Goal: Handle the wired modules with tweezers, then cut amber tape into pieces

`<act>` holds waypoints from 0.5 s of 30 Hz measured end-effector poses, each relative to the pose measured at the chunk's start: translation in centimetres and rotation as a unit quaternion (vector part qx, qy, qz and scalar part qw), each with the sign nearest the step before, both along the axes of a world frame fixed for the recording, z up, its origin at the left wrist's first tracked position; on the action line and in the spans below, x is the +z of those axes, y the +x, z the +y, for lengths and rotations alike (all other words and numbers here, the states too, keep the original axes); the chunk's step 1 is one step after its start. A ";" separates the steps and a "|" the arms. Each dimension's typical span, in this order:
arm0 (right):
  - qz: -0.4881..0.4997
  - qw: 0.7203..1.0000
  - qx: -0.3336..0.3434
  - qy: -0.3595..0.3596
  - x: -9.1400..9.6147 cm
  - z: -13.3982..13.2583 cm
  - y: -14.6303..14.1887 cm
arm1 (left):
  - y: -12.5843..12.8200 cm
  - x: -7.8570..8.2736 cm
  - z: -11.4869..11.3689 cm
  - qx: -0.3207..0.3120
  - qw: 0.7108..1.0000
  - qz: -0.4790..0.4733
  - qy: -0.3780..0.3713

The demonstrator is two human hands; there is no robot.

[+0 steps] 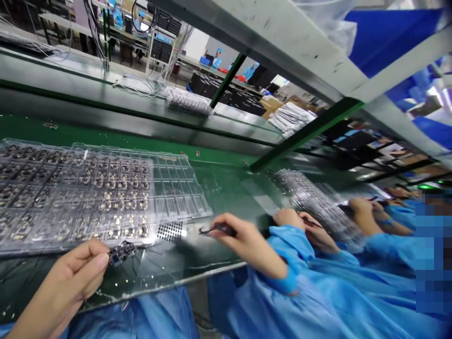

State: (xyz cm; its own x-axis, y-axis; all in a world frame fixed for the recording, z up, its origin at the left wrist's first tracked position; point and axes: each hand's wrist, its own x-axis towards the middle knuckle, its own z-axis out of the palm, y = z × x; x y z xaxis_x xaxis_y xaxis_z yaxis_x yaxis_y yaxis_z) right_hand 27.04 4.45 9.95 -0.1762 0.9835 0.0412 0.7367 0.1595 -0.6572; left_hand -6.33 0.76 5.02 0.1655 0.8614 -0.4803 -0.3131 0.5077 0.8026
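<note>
My left hand (76, 278) pinches a small dark electronic module (122, 253) between thumb and fingers, just in front of the clear plastic trays. In my right hand (240, 235) is a pair of dark tweezers (215, 229), its tips pointing left, apart from the module. Between the hands lies a sheet of small black pads (171, 231) on the green bench. Behind my left hand, a clear tray (152, 188) holds rows of small circuit parts in its compartments. A clear tray with bare compartments (180, 188) sticks out to its right.
To the right, a co-worker's hands (289, 219) are close to my right hand, beside another stack of clear trays (318, 207). A green post (303, 136) rises from the bench. Tiny scraps lie near the front edge (169, 285). A raised shelf (141, 94) runs behind.
</note>
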 end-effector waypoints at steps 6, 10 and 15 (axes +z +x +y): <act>0.042 0.998 -0.040 0.004 -7.6 -1.0 -2.3 | 1.1 -0.2 -1.8 0.011 0.998 0.052 0.044; 0.102 0.994 -0.039 0.028 -5.7 -2.9 -5.3 | 2.6 -0.8 -2.5 0.024 0.980 0.152 0.124; 0.304 0.950 0.010 -0.066 -5.2 -5.0 -10.4 | 4.6 -0.7 -2.5 -0.022 0.965 0.195 0.177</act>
State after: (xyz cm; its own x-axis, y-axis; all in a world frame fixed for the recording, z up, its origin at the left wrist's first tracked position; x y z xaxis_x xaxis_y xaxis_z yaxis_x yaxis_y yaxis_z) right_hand 16.62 -0.55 4.71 -0.1776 0.9839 0.0185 0.2115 0.0565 -0.9757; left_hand -1.77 -1.76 4.33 0.0723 0.9789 -0.1912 0.0629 0.1868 0.9804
